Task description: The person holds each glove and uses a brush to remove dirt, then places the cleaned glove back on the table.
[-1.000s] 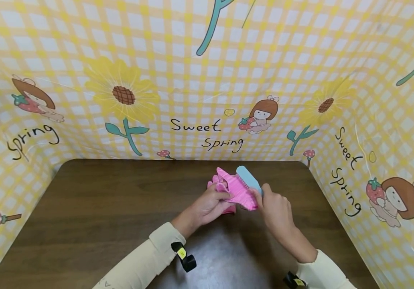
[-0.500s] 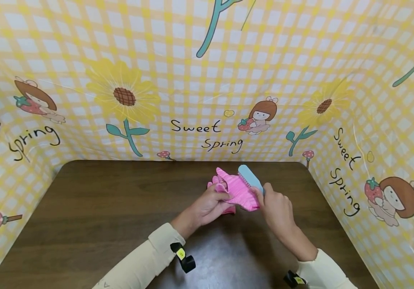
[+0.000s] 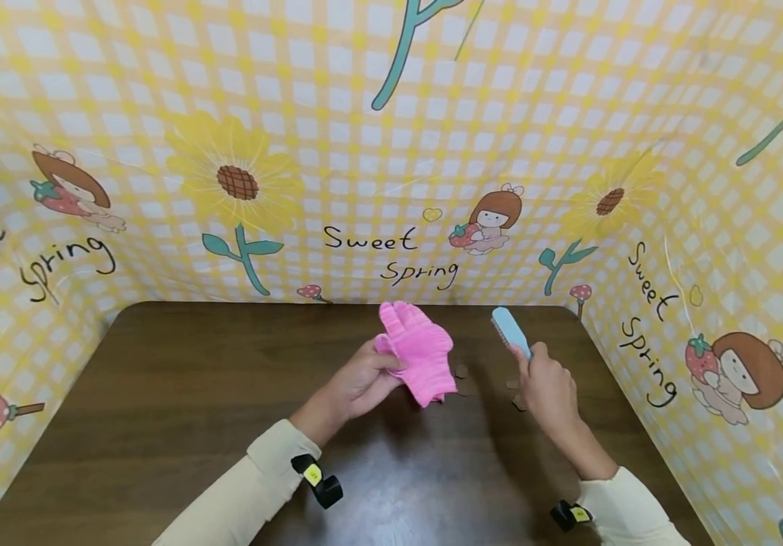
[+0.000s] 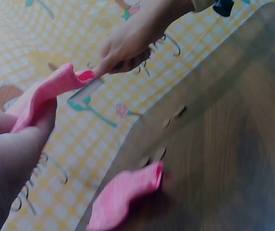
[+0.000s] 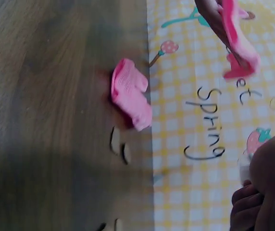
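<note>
In the head view my left hand (image 3: 363,381) pinches a pink knit glove (image 3: 420,350) near its side, thumb on top. The glove hangs above the table with its fingers pointing away and its cuff towards me. To the right, my right hand (image 3: 551,394) grips a light blue brush (image 3: 511,327) by its handle, bristles facing left. Brush and glove are apart. Both wrist views show a second pink glove (image 4: 125,195) lying on the table below; in the head view the held glove mostly hides it.
Several small, thin brown pieces (image 3: 461,371) lie scattered on the dark wooden table (image 3: 227,409), between and below the hands. A yellow checked cloth (image 3: 350,152) with printed flowers stands as a wall behind the table and along both sides.
The brush has come off the glove and moved right with my right hand. My left hand has shifted slightly left and turned the glove over. Small brown pieces on the table are now visible.
</note>
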The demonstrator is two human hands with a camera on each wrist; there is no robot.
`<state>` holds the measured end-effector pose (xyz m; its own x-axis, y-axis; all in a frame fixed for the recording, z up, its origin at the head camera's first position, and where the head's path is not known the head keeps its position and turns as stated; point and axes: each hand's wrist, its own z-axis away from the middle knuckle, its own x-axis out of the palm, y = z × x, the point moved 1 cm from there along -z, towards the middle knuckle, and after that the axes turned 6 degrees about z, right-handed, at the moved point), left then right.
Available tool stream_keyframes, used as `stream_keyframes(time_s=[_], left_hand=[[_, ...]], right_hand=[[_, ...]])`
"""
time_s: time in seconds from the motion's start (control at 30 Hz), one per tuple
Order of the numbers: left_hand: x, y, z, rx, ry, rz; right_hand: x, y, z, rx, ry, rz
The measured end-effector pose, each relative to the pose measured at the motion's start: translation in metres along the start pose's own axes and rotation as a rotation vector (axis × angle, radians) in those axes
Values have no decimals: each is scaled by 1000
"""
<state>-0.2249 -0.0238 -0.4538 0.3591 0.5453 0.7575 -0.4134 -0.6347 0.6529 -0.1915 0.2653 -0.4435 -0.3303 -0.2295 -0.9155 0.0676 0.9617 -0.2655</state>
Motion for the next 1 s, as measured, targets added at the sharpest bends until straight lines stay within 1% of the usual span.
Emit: stream_keyframes(time_s=[0.07,0.2,0.27,0.37,0.5,0.57,0.63,0.77,0.83,0.9,1.0], left_hand=[[-11,6,5,-3,40,15],[-35,15,15,-35,114,41],[-46,18,20,-60,137,45],[-59,21,25,-93,151,19],[-71,23,27,-139,193,-14],[-76,21,24,-169,218,-26],[-82,19,20,-204,230,-51],[-91,15,12,-254,233,-143],[-93,15,9,-249,245,-180],[-94,17,5,-225,263,-217],[-92,23,4,-176,318,-220]], right_hand=[[3,6,-3,34,-78,-25],[11,15,-5,85,-219,-74],[15,19,-6,105,-268,-100],[24,22,-6,118,-306,-128],[40,22,-5,102,-320,-130],[49,21,-3,93,-326,-124],[58,19,0,75,-323,-109],[69,12,2,50,-318,-94],[73,9,2,33,-304,-80],[77,7,2,9,-277,-57],[83,5,2,-10,-254,-7]])
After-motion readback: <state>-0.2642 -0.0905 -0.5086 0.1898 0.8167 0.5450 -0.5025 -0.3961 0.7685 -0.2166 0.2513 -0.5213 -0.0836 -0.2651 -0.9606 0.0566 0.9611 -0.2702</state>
